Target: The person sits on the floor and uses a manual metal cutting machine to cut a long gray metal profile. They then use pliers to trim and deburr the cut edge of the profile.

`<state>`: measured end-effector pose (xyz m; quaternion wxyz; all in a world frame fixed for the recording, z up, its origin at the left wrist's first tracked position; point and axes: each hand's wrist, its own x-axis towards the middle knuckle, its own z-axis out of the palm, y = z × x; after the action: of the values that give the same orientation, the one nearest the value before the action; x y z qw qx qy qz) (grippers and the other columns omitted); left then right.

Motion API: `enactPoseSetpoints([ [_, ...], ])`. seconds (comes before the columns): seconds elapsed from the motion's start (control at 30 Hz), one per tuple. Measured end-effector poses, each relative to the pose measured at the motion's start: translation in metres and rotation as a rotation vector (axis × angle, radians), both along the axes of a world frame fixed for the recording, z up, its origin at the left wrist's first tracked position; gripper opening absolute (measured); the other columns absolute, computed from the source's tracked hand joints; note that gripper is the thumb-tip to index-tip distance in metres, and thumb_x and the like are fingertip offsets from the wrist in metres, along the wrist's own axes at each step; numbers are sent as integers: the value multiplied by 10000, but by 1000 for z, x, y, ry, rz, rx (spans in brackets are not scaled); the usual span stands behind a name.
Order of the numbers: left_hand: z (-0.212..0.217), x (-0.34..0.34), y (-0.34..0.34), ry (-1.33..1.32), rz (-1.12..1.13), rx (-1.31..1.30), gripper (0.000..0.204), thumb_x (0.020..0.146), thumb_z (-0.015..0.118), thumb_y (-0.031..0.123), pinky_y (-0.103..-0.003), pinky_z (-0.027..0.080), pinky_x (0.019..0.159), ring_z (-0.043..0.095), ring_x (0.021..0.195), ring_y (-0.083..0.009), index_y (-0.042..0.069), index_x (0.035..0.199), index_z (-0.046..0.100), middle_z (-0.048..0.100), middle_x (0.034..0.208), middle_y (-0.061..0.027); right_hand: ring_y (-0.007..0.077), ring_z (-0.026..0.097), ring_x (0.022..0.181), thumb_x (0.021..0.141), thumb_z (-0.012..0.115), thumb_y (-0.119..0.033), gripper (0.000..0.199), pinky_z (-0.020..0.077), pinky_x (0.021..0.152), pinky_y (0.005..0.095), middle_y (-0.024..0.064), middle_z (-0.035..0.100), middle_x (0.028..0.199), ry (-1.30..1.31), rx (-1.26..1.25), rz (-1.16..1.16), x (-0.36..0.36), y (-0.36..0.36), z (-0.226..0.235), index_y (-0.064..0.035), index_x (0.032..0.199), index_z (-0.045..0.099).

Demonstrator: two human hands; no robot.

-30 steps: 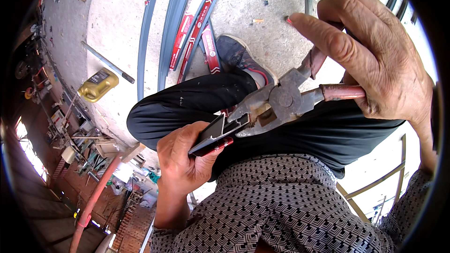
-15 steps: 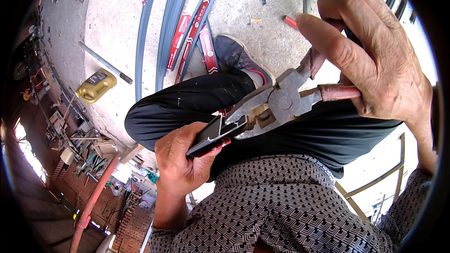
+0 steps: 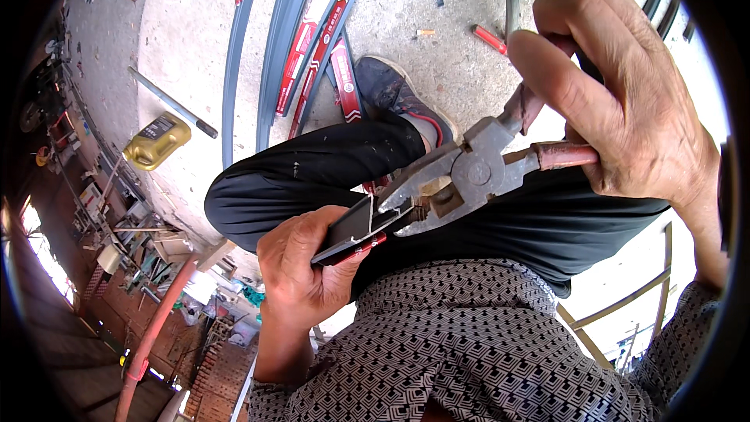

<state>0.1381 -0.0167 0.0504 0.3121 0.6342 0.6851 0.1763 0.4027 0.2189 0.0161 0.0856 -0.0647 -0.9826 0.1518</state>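
My left hand [image 3: 303,262] is closed round a short piece of dark metal profile [image 3: 349,232] with a red strip along its lower side. Its cut end, with thin upright flanges, points up and right. My right hand [image 3: 617,86] grips the worn red handles of a pair of pliers [image 3: 476,172]. The handles are spread and the jaws stand apart, reaching over the end of the profile. One jaw tip is at the upper flange and the other lies below the end; whether they touch the metal I cannot tell.
Long grey profiles [image 3: 289,39] and red-and-white labelled strips [image 3: 324,47] lie on the concrete floor beyond my knee. Left of them are a gold jug [image 3: 158,141] and a metal rod [image 3: 172,101]. A red lighter-like object [image 3: 490,39] lies near my shoe [image 3: 398,94]. Tools and scraps clutter the far left.
The pliers and both hands hold nearly the same place, with only a slight shift. The view has moved a little, and more of the red object on the floor shows.
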Motion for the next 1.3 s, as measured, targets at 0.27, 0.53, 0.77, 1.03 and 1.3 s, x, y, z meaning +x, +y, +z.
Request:
enactPoseSetpoints([
  [0.27, -2, 0, 2, -11, -9, 25, 368, 907, 819, 194, -335, 550, 707, 721, 735, -253, -67, 1128, 683, 754, 910, -135, 305, 598, 892, 804, 623, -571, 742, 494, 725, 421, 189, 553, 1057, 51, 82, 18, 2, 0, 1, 20, 1252, 626],
  [0.53, -1, 4, -2, 34, 3, 27, 388, 918, 818, 224, -331, 542, 703, 709, 731, -243, -67, 1135, 680, 753, 903, -131, 298, 592, 878, 788, 633, -565, 716, 476, 686, 416, 175, 541, 1029, -23, 24, 55, 2, 5, 10, 18, 1204, 631],
  [0.77, 1, 5, -3, 29, 15, -8, 389, 923, 814, 223, -332, 539, 715, 709, 751, -254, -65, 1147, 678, 756, 931, -138, 303, 592, 881, 761, 648, -543, 700, 478, 690, 420, 173, 537, 1025, -71, 19, 46, 0, 5, 6, 16, 1182, 630],
  [1.03, -5, 8, 4, 8, -7, 110, 301, 855, 827, 105, -363, 536, 600, 684, 631, -301, -44, 1039, 641, 717, 850, -148, 310, 597, 891, 766, 647, -511, 672, 482, 705, 424, 177, 544, 1024, -102, 2, 21, -2, 8, 4, 17, 1181, 627],
  [1.3, -8, 7, 2, 8, -6, 112, 312, 860, 823, 126, -373, 542, 603, 685, 635, -309, -47, 1047, 644, 715, 851, -157, 316, 603, 900, 772, 646, -480, 645, 486, 720, 429, 182, 552, 1023, -135, -17, -13, -2, 9, 1, 19, 1181, 623],
])
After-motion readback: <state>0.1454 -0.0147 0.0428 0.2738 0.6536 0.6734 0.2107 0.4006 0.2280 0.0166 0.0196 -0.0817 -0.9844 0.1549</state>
